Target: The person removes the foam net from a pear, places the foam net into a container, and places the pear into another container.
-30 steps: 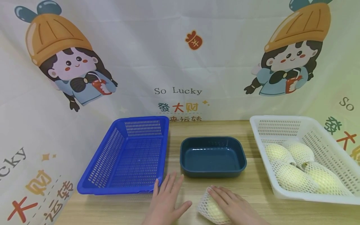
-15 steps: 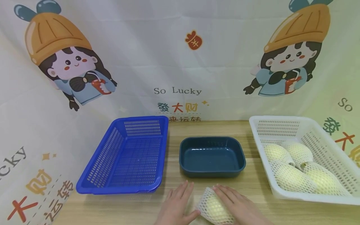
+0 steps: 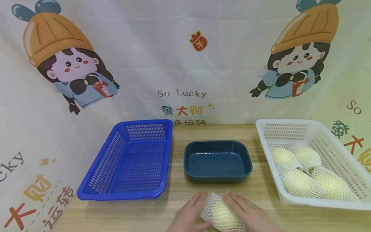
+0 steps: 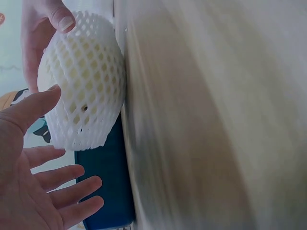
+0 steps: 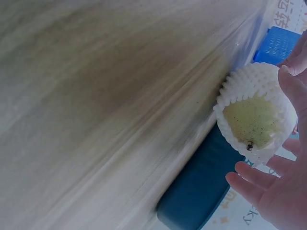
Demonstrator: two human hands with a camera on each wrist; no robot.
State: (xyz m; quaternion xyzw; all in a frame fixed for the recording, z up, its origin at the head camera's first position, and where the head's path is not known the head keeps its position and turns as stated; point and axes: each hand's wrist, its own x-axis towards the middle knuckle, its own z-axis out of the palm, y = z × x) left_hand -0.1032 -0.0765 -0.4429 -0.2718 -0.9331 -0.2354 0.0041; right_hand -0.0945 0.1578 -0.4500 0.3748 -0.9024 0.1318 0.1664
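A pale yellow pear [image 3: 222,215] in a white foam net lies on the table near the front edge of the head view. My right hand [image 3: 251,215] holds it from the right, thumb on one side and fingers along the other. My left hand [image 3: 189,214] is at the pear's left side, its fingers spread. In the left wrist view, the left hand [image 4: 33,191] has loosely straight fingers beside the netted pear [image 4: 86,81], and its thumb tip overlaps the net; contact is unclear. The right wrist view shows speckled bare skin and a dark stem end on the pear [image 5: 254,120].
A dark teal rectangular dish [image 3: 218,179] stands behind the hands. The blue slotted basket [image 3: 121,196] is on the left. On the right, a white basket [image 3: 318,203] holds several netted pears [image 3: 330,182]. A printed cloth [image 3: 139,48] hangs behind the wooden table [image 3: 116,216].
My left hand has moved right from near the blue basket's corner to the pear's side. My right hand has stayed on the pear, which has barely shifted.
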